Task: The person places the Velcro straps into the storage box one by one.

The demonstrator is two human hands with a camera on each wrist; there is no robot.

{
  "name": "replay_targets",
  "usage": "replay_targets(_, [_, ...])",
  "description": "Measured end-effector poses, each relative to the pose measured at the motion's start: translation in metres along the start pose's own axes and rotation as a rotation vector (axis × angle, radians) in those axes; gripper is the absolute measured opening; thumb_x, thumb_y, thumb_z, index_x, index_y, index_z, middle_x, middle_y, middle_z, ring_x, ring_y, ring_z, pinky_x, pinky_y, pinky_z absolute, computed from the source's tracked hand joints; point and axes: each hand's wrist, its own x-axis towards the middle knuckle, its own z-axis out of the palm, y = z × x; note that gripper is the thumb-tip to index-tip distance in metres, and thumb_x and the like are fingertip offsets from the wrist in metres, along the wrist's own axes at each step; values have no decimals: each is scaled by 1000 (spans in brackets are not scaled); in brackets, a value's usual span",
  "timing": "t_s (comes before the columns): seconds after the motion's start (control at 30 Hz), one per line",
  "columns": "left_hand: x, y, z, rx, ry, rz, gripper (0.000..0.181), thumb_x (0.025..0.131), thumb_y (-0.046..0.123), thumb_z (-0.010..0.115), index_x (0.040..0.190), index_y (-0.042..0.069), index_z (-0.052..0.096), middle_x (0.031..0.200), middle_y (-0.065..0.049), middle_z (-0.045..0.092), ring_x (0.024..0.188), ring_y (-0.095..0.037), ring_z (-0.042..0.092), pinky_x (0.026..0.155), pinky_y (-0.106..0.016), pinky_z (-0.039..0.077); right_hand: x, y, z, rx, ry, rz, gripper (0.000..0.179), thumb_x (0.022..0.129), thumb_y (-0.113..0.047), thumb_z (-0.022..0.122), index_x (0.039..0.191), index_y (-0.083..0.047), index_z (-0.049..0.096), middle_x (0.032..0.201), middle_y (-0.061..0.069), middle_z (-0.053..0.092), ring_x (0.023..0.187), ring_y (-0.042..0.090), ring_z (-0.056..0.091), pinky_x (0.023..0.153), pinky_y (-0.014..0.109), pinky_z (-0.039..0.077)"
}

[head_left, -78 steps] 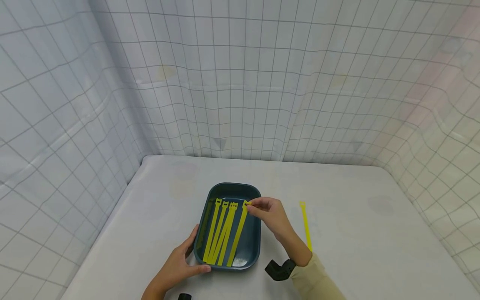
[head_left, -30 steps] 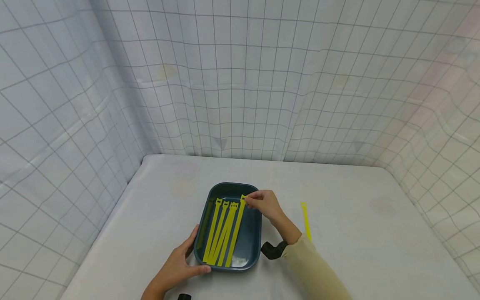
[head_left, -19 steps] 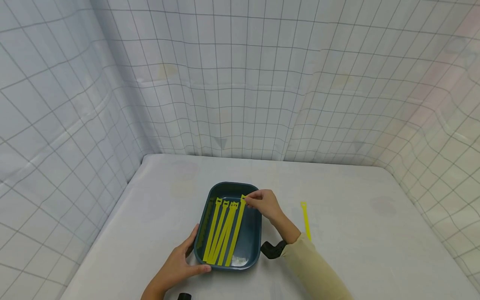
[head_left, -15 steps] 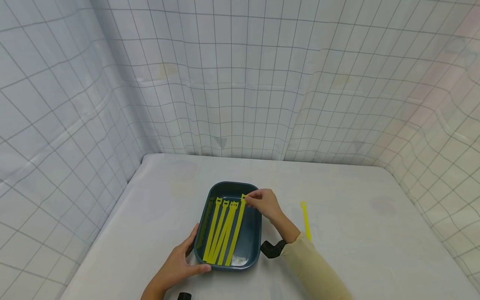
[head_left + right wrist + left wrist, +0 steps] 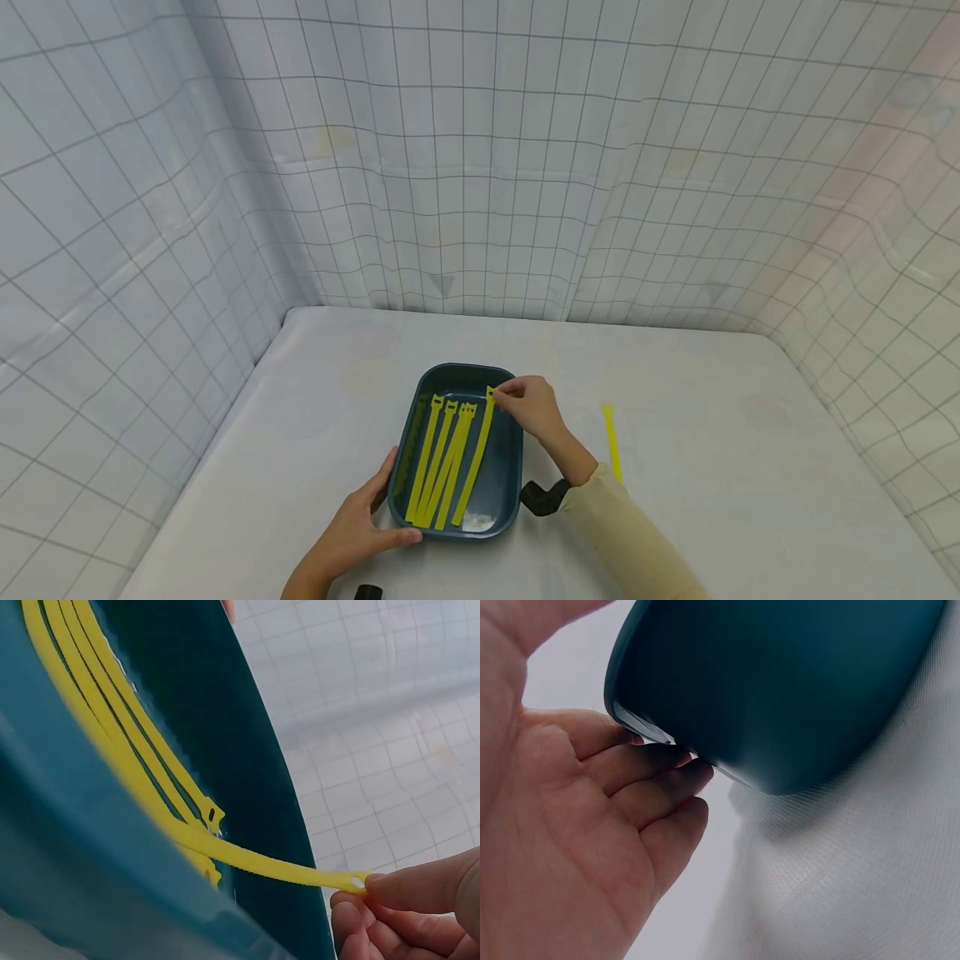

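Observation:
A dark teal tray (image 5: pixel 495 500) stands on the table, several yellow hook-and-loop cable ties (image 5: pixel 431 458) lying lengthwise inside it. My left hand (image 5: pixel 352 529) holds its near left corner, thumb along the near side and fingers against the left wall; in the left wrist view the fingertips touch the wall. With thumb and forefinger, my right hand (image 5: pixel 536 412) pinches the slotted head of one cable tie (image 5: pixel 477 458). That tie bows in the right wrist view, its head raised off the tray floor and its strip crossing the others. Its tail hangs over the tray's near end.
One more yellow cable tie (image 5: pixel 612 442) lies on the white table (image 5: pixel 720 467) right of the tray, its near end hidden by the right sleeve (image 5: pixel 622 533). White grid-patterned curtains (image 5: pixel 495 167) enclose the table's back and sides.
My right hand has moved toward the tray's far end with the pinched cable tie. Its head has risen and its tail has drawn away from the near rim. My left hand stays put.

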Motion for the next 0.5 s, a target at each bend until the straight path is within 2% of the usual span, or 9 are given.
replay_targets(0.2, [0, 0, 0, 1, 2, 1, 107, 66, 30, 83, 148, 11, 17, 148, -11, 21, 132, -27, 27, 102, -43, 30, 1, -1, -1, -17, 2, 5, 13, 86, -11, 64, 88, 0, 70, 76, 5, 66, 67, 15, 61, 63, 29, 53])
replay_targets(0.5, [0, 1, 0, -14, -1, 4, 107, 66, 31, 83, 148, 14, 17, 149, -10, 20, 133, -26, 26, 102, -42, 30, 0, -2, -3, -57, -54, -20, 12, 85, -10, 64, 86, 0, 71, 75, 5, 67, 64, 16, 62, 59, 28, 52])
